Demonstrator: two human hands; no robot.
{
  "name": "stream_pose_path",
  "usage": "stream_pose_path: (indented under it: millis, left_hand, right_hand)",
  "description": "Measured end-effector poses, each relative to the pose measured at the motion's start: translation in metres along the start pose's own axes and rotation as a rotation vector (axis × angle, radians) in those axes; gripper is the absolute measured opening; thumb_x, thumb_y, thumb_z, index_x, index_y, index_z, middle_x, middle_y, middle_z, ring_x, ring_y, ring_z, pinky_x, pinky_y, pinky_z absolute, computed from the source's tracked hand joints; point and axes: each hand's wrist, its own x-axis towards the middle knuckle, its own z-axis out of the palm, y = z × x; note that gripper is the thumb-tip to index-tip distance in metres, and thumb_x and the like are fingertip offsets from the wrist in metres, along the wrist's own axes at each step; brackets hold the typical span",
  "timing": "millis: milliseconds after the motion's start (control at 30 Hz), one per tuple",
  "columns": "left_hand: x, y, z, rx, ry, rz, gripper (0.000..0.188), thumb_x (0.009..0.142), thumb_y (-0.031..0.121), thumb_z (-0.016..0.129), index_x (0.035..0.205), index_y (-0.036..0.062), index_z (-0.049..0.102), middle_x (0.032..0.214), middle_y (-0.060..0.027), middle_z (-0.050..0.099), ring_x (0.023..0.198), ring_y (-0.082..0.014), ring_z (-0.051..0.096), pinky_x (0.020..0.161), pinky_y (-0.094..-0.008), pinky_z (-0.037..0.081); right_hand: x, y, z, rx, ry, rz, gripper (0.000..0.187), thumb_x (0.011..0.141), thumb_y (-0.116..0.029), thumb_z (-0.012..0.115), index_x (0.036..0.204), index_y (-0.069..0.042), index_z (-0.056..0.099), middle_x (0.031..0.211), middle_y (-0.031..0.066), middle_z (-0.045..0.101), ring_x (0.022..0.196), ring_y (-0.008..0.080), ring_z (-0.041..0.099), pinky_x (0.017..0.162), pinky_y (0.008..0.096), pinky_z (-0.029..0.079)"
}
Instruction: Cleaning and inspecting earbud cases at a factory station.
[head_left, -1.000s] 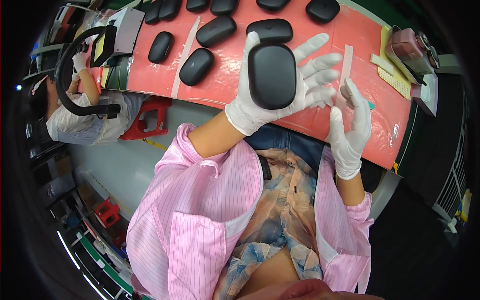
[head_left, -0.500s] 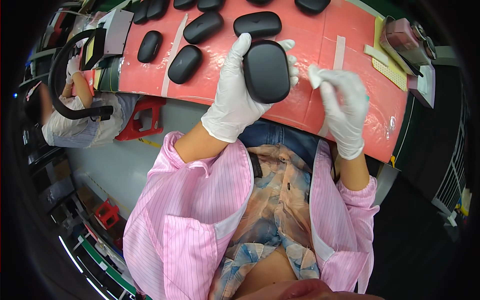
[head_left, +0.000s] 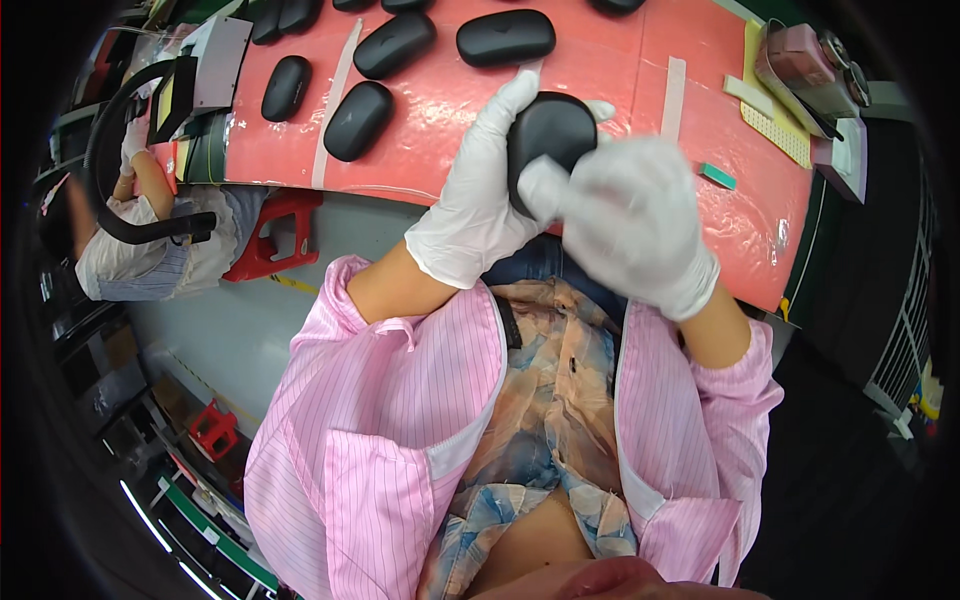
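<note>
My gloved left hand [head_left: 475, 195] is closed around a smooth black rounded case [head_left: 550, 130], holding it up over the front edge of the red-covered table. Its thumb lies along the case's left side and fingertips show past the right edge. Over the case's lower part, my gloved right hand [head_left: 635, 225] pinches a small white wad of cloth [head_left: 543, 187] against the black surface. Motion blurs the right fingers, and the wad's exact kind is hard to make out.
Several similar black cases [head_left: 358, 120] lie on the red mat [head_left: 450, 150] at the far left and middle. A small green block [head_left: 717, 176] rests to the right. Bottles [head_left: 800, 60] stand in a holder at the far right. Another person [head_left: 165, 235] sits at the left.
My right hand has swung left from beside the case onto its lower face with the white wad. The green block on the mat has come into view. The case has shifted slightly right.
</note>
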Motion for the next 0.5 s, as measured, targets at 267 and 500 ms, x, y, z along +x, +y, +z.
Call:
stream_pose_path:
  millis: [267,500]
  left_hand:
    - [-0.003,0.004,0.006,-0.065,0.027,0.012,0.058,0.095,0.051,0.05,0.108,-0.0046,0.062,0.092,-0.0116,0.067,0.081,-0.0192,0.066,0.074,-0.0315,0.057]
    - [0.003,0.014,-0.006,0.023,-0.157,0.099,0.067,0.097,0.054,0.038,0.119,-0.0065,0.055,0.098,-0.0145,0.064,0.085,-0.0237,0.064,0.079,-0.0355,0.055]
  right_hand:
    - [0.003,0.01,-0.001,0.036,0.16,0.134,0.038,0.061,0.008,0.061,0.094,-0.009,0.071,0.079,0.0023,0.055,0.074,0.0215,0.054,0.066,0.0329,0.044]
    - [-0.018,-0.001,0.004,0.089,0.051,0.053,0.034,0.059,-0.001,0.066,0.09,-0.013,0.072,0.08,0.0001,0.053,0.074,0.0212,0.054,0.067,0.0339,0.042]
